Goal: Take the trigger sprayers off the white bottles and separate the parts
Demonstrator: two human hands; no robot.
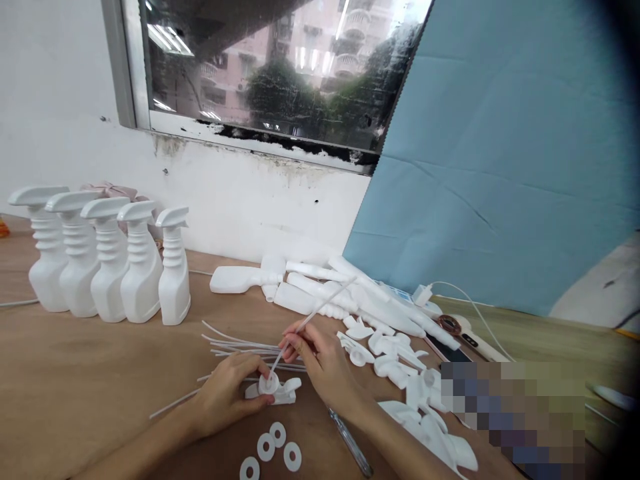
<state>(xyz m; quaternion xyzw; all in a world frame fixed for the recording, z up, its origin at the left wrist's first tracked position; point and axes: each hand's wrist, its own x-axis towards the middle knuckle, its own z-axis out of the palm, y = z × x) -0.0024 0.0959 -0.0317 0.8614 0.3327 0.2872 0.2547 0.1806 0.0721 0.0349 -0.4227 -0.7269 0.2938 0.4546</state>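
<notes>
My left hand [233, 390] is closed around a white spray trigger head [285, 392], its round collar facing up. Between the thumb and fingers of my right hand [317, 360] is a thin white dip tube [320, 308], slanting up to the right. The tube's lower end meets the opening of the collar; how deep it sits I cannot tell. Several loose dip tubes [225, 343] lie on the table behind and beside my hands. White ring washers [266, 447] lie flat just in front of them.
Several white spray bottles with heads [173, 267] stand at the left. Bottles without heads [300, 297] are heaped at the back, with loose trigger heads [395, 357] to the right. A screwdriver [350, 443] lies under my right forearm. A handheld fan [473, 340] is farther right.
</notes>
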